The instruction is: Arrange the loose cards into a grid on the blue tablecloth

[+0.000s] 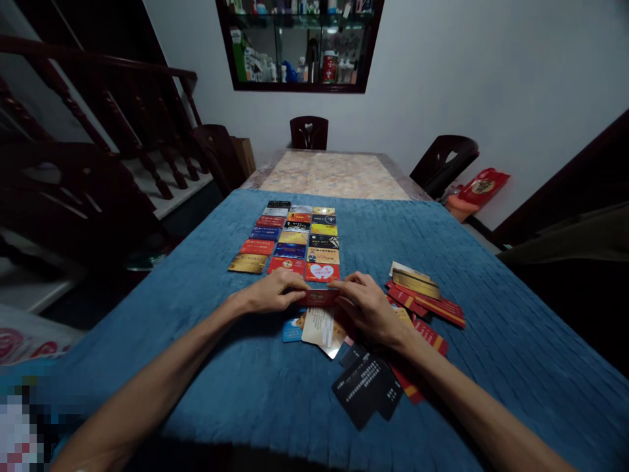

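- Centre of the frame: the left hand (278, 290) and right hand (371, 308) have fingertips closed on opposite ends of a dark red card (322, 298).
- Just above: three columns of cards (293, 251), seemingly the finished part.
- Below and right of centre: loose cards (366, 387) on blue cloth (206, 373), not yet in columns.

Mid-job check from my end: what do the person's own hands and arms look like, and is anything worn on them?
The left hand and right hand are both ungloved, with slender fingers and no watch showing at either wrist. The left forearm and right forearm are slim, with no sleeve over the parts clearly in view.
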A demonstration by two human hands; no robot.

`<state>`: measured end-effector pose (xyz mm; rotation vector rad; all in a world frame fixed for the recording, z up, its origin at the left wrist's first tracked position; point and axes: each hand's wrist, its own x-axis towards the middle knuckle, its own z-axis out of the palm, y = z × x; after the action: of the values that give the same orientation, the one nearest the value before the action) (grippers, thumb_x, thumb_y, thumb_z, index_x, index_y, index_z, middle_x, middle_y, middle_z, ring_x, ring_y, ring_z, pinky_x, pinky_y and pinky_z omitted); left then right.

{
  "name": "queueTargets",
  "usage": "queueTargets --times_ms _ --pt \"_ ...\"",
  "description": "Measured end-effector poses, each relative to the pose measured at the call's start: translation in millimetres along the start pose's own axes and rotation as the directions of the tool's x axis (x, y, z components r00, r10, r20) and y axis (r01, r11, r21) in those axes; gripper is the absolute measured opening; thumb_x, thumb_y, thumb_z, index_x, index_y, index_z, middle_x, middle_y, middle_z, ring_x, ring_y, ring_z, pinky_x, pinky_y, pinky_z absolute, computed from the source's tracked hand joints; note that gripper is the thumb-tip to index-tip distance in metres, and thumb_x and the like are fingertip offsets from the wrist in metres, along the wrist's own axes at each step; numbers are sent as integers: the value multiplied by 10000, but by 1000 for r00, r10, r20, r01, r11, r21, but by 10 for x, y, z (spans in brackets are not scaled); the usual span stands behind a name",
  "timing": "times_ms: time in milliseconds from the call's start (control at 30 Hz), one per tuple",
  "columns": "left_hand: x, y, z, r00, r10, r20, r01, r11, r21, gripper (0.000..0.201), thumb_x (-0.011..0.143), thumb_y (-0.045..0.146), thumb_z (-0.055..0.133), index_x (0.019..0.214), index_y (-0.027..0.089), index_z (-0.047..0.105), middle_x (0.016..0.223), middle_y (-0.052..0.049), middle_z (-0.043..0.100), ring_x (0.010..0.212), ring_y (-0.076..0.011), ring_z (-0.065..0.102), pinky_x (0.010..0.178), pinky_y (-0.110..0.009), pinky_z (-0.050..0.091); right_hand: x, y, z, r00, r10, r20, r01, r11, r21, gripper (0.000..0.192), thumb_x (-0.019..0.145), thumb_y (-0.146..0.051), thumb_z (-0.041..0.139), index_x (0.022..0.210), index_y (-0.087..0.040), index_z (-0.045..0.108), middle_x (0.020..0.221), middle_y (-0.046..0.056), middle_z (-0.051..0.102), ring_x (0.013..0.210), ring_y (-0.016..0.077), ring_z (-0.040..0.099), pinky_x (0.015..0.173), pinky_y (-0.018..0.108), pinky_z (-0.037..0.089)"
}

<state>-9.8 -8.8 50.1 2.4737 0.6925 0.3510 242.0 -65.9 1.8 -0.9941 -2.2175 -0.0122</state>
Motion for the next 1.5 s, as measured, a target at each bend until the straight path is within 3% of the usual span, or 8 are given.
queueTargets --times_ms 367,600,833,1000,1300,1500 --pt "-9 64 -22 1000 -5 -5 5 997 78 214 853 93 510 908 130 714 816 -42 700 737 -141 608 693 -243 446 19 -39 -19 999 12 33 -9 997 -77 276 982 -171 476 1175 -213 668 925 92 709 879 225 562 753 364 460" --pt "-41 76 -54 996 -32 -83 38 996 76 270 830 119 566 1076 149 673 993 -59 723 875 -165 640 818 -279 477 11 -23 4 1000 -7 -3 7 998 -65 252 993 -192 462 1144 -183 664 910 94 716 867 223 549 745 357 445" --pt "-32 109 -16 996 -56 -75 63 993 101 86 823 141 553 877 145 619 838 -22 669 723 -134 568 681 -244 423 12 -43 -15 1000 -16 0 16 998 -62 264 993 -171 448 1152 -210 655 939 75 734 899 226 559 770 371 453" --pt "-17 115 31 994 -59 -95 71 990 121 57 836 162 533 832 148 589 765 -9 625 676 -127 532 634 -244 389 20 -39 -9 999 -49 -4 48 994 -102 259 970 -158 495 1167 -206 655 918 79 731 892 230 561 774 377 441" --pt "-17 91 -14 984 -63 -167 77 994 78 54 843 154 547 877 157 587 793 -5 628 700 -126 543 678 -251 428 28 -92 -37 993 -112 -44 98 965 -242 350 951 -271 554 1287 -174 568 1133 135 676 1051 290 518 878 462 439" --pt "-23 89 -15 975 -49 -215 68 995 79 64 848 132 564 899 155 596 853 -17 653 753 -134 573 717 -260 454 8 -121 -50 995 -80 -53 59 946 -317 470 914 -261 588 1369 -185 499 1206 159 610 1118 320 482 907 492 428"
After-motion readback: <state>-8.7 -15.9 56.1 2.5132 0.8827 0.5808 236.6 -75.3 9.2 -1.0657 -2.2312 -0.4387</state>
